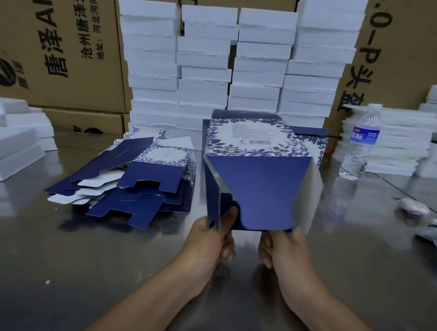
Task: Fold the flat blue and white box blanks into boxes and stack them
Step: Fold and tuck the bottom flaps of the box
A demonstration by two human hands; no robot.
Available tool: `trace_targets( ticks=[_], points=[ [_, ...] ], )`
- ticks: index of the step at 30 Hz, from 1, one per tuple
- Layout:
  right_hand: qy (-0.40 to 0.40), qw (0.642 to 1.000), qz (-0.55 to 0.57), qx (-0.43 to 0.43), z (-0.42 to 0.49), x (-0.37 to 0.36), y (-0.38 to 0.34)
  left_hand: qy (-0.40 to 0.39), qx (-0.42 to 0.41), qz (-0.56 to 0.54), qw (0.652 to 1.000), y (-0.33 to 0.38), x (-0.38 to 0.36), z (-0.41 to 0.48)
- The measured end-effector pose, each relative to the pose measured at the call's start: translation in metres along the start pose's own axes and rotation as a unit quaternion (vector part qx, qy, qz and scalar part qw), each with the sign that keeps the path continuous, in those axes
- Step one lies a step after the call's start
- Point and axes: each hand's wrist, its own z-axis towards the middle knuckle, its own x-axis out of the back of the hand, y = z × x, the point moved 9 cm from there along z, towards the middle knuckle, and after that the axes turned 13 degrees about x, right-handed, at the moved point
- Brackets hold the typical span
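The left hand (pixel 210 241) pinches the narrow side flap of a half-folded blue and white box (pixel 254 144) with curled fingers. The right hand (pixel 285 248) grips the lower edge of its wide dark blue flap, so the box extends away from both hands over the steel table (pixel 53 257). Its white top panel, framed by blue leaves, carries small print and a barcode too blurred to read. Left of the box lies the pile of flat blanks (pixel 139 183), to the right stands a water bottle (pixel 359 143) with a blue label, and behind are white foam pieces (pixel 206 62) and brown cartons (pixel 53 40) printed "AH4" and "唐泽".
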Motion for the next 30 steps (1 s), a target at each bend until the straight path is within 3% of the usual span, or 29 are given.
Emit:
trace_targets(
  ticks=[7,14,19,23,30],
  points=[
    [-0.015,1.000,0.007,-0.017,-0.004,-0.004,0.001,-0.065,-0.040,0.048,0.996,0.006,-0.014,-0.008],
    [-0.079,0.997,-0.015,-0.002,-0.011,-0.018,-0.006,-0.087,-0.050,0.009,0.995,0.007,-0.016,-0.009],
    [-0.072,0.996,0.054,-0.029,-0.014,-0.024,-0.003,-0.144,-0.092,0.042,0.984,0.011,-0.030,-0.016],
    [-0.058,0.996,0.056,-0.044,-0.014,-0.022,0.002,-0.183,-0.076,0.021,0.980,0.011,-0.034,-0.019],
    [-0.026,0.997,0.023,-0.073,-0.011,-0.013,0.006,-0.112,-0.029,0.003,0.993,0.001,-0.021,-0.007]
  ],
)
